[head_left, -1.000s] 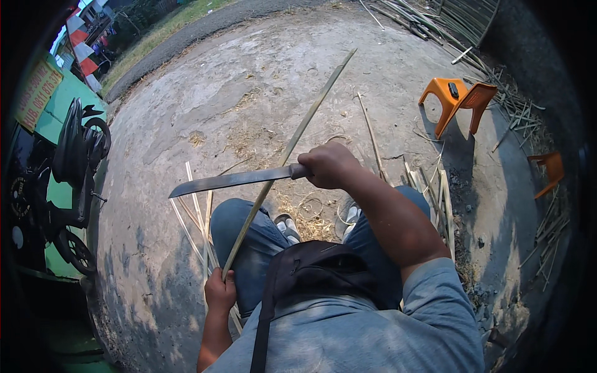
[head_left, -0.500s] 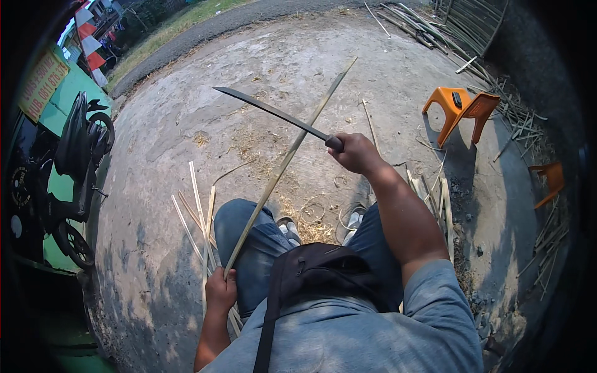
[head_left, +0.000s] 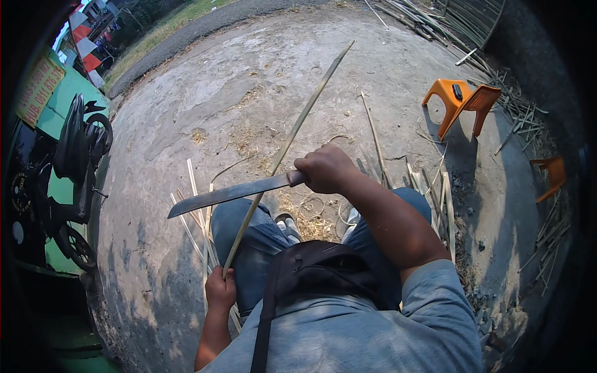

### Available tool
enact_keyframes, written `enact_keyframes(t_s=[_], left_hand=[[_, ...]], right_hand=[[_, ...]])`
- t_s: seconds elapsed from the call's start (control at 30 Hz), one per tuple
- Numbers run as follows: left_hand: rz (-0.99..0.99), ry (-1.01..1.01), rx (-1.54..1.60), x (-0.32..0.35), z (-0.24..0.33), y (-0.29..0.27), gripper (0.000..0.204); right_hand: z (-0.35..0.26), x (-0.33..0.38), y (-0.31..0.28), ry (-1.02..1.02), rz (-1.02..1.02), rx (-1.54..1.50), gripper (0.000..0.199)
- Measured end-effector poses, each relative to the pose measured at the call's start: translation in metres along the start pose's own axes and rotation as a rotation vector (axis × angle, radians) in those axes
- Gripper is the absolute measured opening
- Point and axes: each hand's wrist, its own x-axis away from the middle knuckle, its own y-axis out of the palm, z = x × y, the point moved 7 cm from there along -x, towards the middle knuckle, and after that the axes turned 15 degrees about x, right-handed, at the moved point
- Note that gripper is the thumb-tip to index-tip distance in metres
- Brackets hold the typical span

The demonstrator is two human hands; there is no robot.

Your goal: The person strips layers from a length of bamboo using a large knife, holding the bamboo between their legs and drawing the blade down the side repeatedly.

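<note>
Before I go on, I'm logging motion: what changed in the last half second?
The right grip moved left and toward the body, bringing the tip of the long grey metal machete the same way. Nothing was taken or released; the left grip stays on the long, narrow wooden strip.

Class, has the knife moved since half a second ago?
Yes: the knife has swung down and left in view, its tip now farther from the road.

Machete blade [head_left: 227, 194] lower again
</note>
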Motion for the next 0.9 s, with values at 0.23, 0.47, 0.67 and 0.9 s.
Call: enact_keyframes(t_s=[0.23,0.47,0.67,0.9], left_hand=[[0.007,-0.004,0.007,0.001,0.006,-0.001,0.06],[0.008,0.0,-0.049,0.001,0.004,-0.002,0.06],[0.011,0.008,-0.029,0.001,0.005,0.0,0.06],[-0.02,0.005,-0.055,0.0,-0.006,0.002,0.056]], right_hand=[[0.071,0.011,0.0,0.39,-0.09,-0.125,0.014],[0.079,0.019,0.007,0.472,-0.063,-0.243,0.017],[0.023,0.004,0.013,0.236,-0.239,-0.151,0.014],[0.013,-0.005,0.003,0.005,-0.105,0.039,0.008]])
